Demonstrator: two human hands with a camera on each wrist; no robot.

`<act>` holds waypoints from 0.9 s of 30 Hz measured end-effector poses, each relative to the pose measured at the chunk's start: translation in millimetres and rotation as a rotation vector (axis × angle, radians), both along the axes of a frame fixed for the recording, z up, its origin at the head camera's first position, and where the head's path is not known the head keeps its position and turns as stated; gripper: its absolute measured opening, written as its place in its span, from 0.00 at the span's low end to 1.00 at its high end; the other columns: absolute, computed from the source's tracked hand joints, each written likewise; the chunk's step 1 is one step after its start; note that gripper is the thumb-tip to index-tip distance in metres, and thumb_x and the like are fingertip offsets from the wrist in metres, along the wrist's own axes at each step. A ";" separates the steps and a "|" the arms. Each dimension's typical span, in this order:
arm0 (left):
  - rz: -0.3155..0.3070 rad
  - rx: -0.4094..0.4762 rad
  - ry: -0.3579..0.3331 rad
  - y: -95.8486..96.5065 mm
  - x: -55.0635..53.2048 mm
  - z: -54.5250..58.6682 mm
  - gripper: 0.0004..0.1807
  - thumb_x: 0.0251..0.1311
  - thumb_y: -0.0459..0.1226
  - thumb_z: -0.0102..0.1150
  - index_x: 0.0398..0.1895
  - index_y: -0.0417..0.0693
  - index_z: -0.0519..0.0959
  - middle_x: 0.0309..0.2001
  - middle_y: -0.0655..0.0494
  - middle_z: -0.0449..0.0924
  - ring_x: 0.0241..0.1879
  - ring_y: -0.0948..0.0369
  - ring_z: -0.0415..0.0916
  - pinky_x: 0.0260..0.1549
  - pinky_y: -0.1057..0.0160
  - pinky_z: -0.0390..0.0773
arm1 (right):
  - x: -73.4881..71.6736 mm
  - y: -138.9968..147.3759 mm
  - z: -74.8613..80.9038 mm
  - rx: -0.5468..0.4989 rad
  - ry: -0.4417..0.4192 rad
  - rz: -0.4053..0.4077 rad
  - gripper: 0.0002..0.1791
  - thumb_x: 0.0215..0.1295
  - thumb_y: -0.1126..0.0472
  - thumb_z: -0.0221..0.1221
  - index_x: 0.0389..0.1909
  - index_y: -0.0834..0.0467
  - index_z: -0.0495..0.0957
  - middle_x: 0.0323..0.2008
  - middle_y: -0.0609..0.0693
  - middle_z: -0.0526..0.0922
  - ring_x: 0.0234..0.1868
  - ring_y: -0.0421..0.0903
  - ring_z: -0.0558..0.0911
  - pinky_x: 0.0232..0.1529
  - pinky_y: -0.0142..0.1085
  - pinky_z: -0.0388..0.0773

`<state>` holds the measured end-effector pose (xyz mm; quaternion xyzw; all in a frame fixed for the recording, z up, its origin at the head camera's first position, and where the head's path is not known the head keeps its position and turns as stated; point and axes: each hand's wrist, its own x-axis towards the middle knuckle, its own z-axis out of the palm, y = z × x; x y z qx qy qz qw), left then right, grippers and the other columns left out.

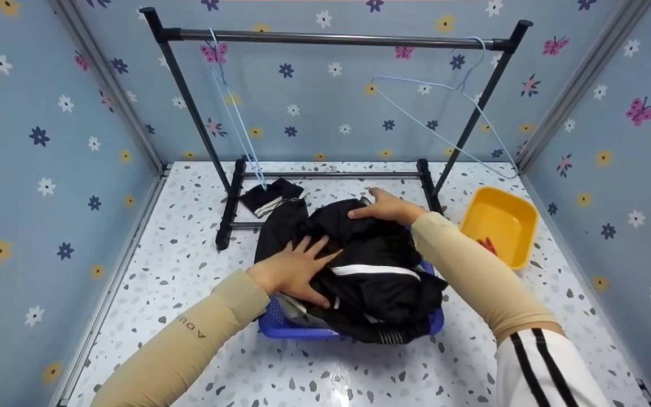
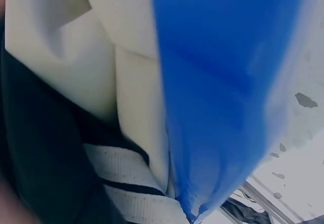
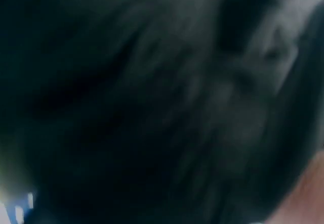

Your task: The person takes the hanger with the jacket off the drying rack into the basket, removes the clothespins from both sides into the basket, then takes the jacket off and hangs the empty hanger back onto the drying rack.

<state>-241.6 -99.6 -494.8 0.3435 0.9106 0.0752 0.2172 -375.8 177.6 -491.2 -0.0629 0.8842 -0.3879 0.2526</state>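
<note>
A heap of black clothing (image 1: pixel 382 297) with white stripes fills a blue plastic basket (image 1: pixel 297 332) on the floor. With fingers spread, my left hand (image 1: pixel 294 272) rests on the near left part of the heap. At its far side, my right hand (image 1: pixel 389 207) lies with thumb and fingers apart against the black cloth. The left wrist view shows pale fabric (image 2: pixel 71 42) and a white striped band (image 2: pixel 126 168) beside the basket's wall (image 2: pixel 212 57). Dark, blurred cloth (image 3: pixel 152 107) takes up most of the right wrist view.
A black garment rack (image 1: pixel 325 38) stands behind the basket. Blue hangers hang from it at left (image 1: pixel 235 113) and right (image 1: pixel 461 87). A black sleeve end (image 1: pixel 277 195) lies over its base. Right of it sits a yellow tub (image 1: pixel 509 226) holding small red items (image 1: pixel 487 245).
</note>
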 end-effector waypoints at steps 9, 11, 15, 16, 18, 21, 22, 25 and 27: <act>0.012 0.050 0.004 0.4 1.5 -0.7 0.69 0.65 0.68 0.73 0.96 0.61 0.39 0.95 0.40 0.38 0.90 0.24 0.42 0.87 0.23 0.51 | 4.0 -21.4 7.9 -0.206 0.165 -0.135 0.30 0.65 0.70 0.75 0.69 0.69 0.82 0.62 0.59 0.90 0.57 0.47 0.86 0.61 0.34 0.83; 0.017 0.082 0.016 -0.5 1.9 -0.8 0.72 0.64 0.66 0.75 0.96 0.57 0.36 0.95 0.40 0.39 0.89 0.23 0.45 0.86 0.22 0.53 | 6.8 -21.6 11.5 -0.238 0.198 -0.125 0.19 0.64 0.72 0.74 0.56 0.67 0.89 0.46 0.49 0.93 0.44 0.41 0.84 0.50 0.29 0.81; 0.024 0.125 0.073 -3.6 2.6 -0.1 0.76 0.61 0.66 0.77 0.95 0.48 0.35 0.94 0.38 0.44 0.87 0.23 0.52 0.85 0.23 0.58 | 15.0 -17.7 19.7 -0.292 0.235 -0.082 0.08 0.62 0.74 0.74 0.37 0.59 0.90 0.26 0.33 0.85 0.29 0.32 0.79 0.37 0.24 0.77; 0.027 0.127 0.089 -4.4 2.8 0.2 0.77 0.61 0.66 0.78 0.95 0.47 0.35 0.94 0.37 0.46 0.87 0.24 0.54 0.85 0.24 0.59 | 17.4 -16.2 21.9 -0.300 0.246 -0.065 0.08 0.62 0.75 0.74 0.35 0.59 0.90 0.24 0.31 0.84 0.28 0.31 0.79 0.36 0.24 0.77; 0.034 0.121 0.112 -5.2 3.5 1.3 0.77 0.60 0.67 0.78 0.95 0.43 0.38 0.92 0.35 0.49 0.86 0.24 0.56 0.85 0.25 0.60 | 23.1 -13.4 26.6 -0.302 0.278 -0.025 0.06 0.61 0.75 0.74 0.35 0.62 0.91 0.23 0.30 0.85 0.27 0.30 0.78 0.34 0.23 0.76; 0.046 0.091 0.125 -5.1 4.1 1.5 0.75 0.60 0.69 0.77 0.94 0.40 0.44 0.90 0.31 0.54 0.86 0.25 0.58 0.85 0.26 0.61 | 33.9 -9.4 32.9 -0.287 0.343 0.069 0.06 0.62 0.75 0.74 0.40 0.71 0.91 0.26 0.35 0.88 0.29 0.29 0.79 0.36 0.23 0.75; 0.045 0.078 0.128 -5.0 4.2 1.5 0.74 0.60 0.70 0.76 0.93 0.39 0.47 0.89 0.30 0.56 0.85 0.25 0.58 0.85 0.26 0.61 | 38.7 -8.3 34.8 -0.275 0.363 0.104 0.08 0.62 0.76 0.74 0.41 0.72 0.91 0.27 0.39 0.90 0.30 0.29 0.79 0.37 0.23 0.75; 0.030 0.065 0.149 -5.1 3.6 1.7 0.69 0.61 0.71 0.75 0.90 0.35 0.56 0.87 0.30 0.62 0.84 0.27 0.63 0.85 0.28 0.63 | 56.0 -5.4 37.3 -0.221 0.445 0.230 0.07 0.64 0.75 0.72 0.43 0.71 0.91 0.35 0.54 0.95 0.36 0.33 0.84 0.44 0.24 0.79; 0.005 0.076 0.194 -6.1 2.8 2.3 0.64 0.61 0.70 0.75 0.86 0.34 0.65 0.82 0.32 0.70 0.81 0.30 0.70 0.83 0.31 0.69 | 69.1 -3.0 36.9 -0.180 0.520 0.330 0.08 0.66 0.75 0.71 0.44 0.69 0.93 0.40 0.61 0.96 0.40 0.41 0.89 0.50 0.30 0.86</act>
